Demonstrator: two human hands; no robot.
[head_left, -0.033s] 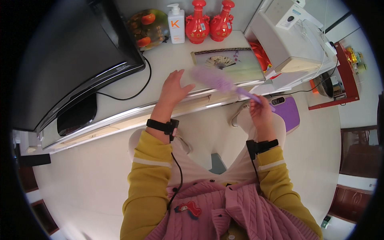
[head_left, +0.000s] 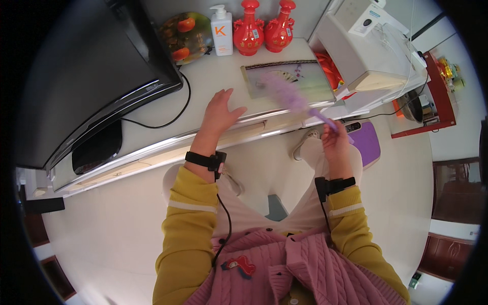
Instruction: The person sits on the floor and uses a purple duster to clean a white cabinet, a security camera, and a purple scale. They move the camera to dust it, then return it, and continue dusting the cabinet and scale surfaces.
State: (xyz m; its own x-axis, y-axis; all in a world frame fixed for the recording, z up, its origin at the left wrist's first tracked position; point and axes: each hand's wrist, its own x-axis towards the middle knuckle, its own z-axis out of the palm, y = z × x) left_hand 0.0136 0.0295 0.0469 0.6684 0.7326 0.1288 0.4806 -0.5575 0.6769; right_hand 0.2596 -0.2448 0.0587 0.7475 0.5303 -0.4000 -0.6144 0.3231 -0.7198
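Large orange lettering (head_left: 220,31) on white pump bottle (head_left: 221,43); gold characters (head_left: 248,44), small pale labels (head_left: 255,34) on two red vases (head_left: 243,33).

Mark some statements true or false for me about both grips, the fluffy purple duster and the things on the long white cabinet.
1. The right grip is closed around the slim handle of the fluffy purple duster. True.
2. The left grip holds the duster too. False: the left grip is open, empty and apart from it.
3. Two glossy, round-bellied red bottles stand side by side on the long white cabinet. True.
4. The white plastic pump bottle stands between the red bottles. False: the pump bottle is left of both.
5. The flat, rounded purple board lies on the cabinet. False: the board is on the floor.
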